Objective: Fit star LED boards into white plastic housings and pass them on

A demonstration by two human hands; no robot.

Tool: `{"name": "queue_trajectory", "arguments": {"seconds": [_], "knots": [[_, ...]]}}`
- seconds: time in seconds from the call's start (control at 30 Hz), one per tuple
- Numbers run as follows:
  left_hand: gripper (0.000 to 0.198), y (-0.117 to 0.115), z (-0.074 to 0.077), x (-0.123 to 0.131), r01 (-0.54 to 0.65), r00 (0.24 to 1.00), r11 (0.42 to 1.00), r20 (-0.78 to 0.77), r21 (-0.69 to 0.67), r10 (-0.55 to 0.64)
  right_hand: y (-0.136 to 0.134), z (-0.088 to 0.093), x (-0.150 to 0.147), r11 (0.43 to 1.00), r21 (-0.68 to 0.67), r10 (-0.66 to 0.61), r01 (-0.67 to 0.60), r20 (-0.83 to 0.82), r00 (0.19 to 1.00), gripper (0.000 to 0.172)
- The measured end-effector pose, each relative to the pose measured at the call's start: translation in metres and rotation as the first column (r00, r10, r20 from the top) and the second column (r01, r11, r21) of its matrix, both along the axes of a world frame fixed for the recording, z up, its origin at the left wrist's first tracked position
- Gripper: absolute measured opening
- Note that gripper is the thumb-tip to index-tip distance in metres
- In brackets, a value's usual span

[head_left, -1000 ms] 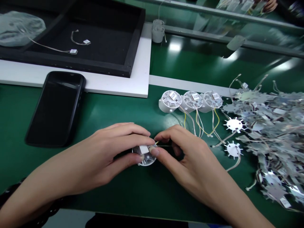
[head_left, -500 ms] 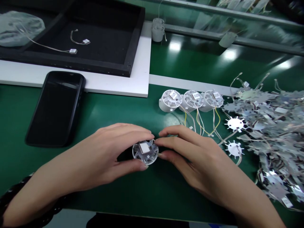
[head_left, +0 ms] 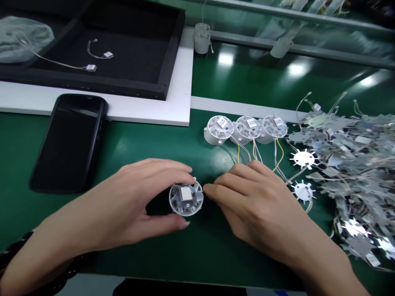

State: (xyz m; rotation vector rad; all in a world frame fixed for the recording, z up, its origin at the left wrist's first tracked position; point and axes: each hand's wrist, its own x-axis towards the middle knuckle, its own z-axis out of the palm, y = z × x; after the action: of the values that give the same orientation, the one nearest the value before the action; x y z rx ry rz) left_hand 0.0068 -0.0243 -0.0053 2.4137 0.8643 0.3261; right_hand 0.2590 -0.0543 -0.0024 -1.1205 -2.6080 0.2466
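Observation:
A round white plastic housing [head_left: 186, 210], with a notched metal disc and a square white module [head_left: 186, 193] on top, stands upright on the green bench. My left hand [head_left: 145, 197] curves around its left side, fingers at the far rim and thumb by the near edge. At the housing's right side, my right hand [head_left: 249, 201] has thumb and index finger pinched together; what they hold, if anything, is hidden. Just beyond my right hand, a row of three similar housings [head_left: 247, 128] trails white and yellow wires, partly covered by the hand.
Loose notched metal discs with wires lie in a large heap [head_left: 364, 164] at right. A black phone [head_left: 69, 142] rests at left. Behind it, a black tray [head_left: 129, 84] on a white board holds two small wired modules and a plastic bag. Another white housing [head_left: 202, 41] stands farther back.
My right fingers have closed from a spread reach into a pinch beside the housing. My left thumb has eased slightly off the near rim. The whole view has shifted a little left.

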Motion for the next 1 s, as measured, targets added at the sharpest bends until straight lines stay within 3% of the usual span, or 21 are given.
{"name": "queue_trajectory", "arguments": {"seconds": [0.23,0.47,0.63,0.8,1.0], "knots": [[0.035,0.002,-0.004,-0.001,0.01,1.0,0.999,0.005,0.048,-0.01,0.0,0.0,0.003,0.998,-0.062,0.025,-0.025,0.004,1.0,0.026],[0.034,0.003,-0.002,0.0,0.032,0.999,0.999,0.018,-0.014,-0.031,-0.001,0.0,0.005,0.999,-0.048,-0.014,0.012,-0.04,0.999,0.022],[0.037,0.003,-0.002,-0.002,0.032,0.999,0.999,0.006,-0.024,-0.032,-0.004,-0.001,0.0,0.977,-0.185,-0.118,0.107,-0.049,0.992,0.02],[0.035,0.001,-0.002,-0.004,0.023,1.0,1.0,-0.004,-0.017,-0.024,-0.005,0.001,-0.004,0.894,-0.408,-0.214,0.184,-0.028,0.976,0.021],[0.051,0.0,0.001,-0.001,-0.041,0.999,0.998,-0.034,-0.057,0.039,-0.002,0.003,-0.002,0.905,-0.399,-0.19,0.149,-0.064,0.98,0.019]]}}
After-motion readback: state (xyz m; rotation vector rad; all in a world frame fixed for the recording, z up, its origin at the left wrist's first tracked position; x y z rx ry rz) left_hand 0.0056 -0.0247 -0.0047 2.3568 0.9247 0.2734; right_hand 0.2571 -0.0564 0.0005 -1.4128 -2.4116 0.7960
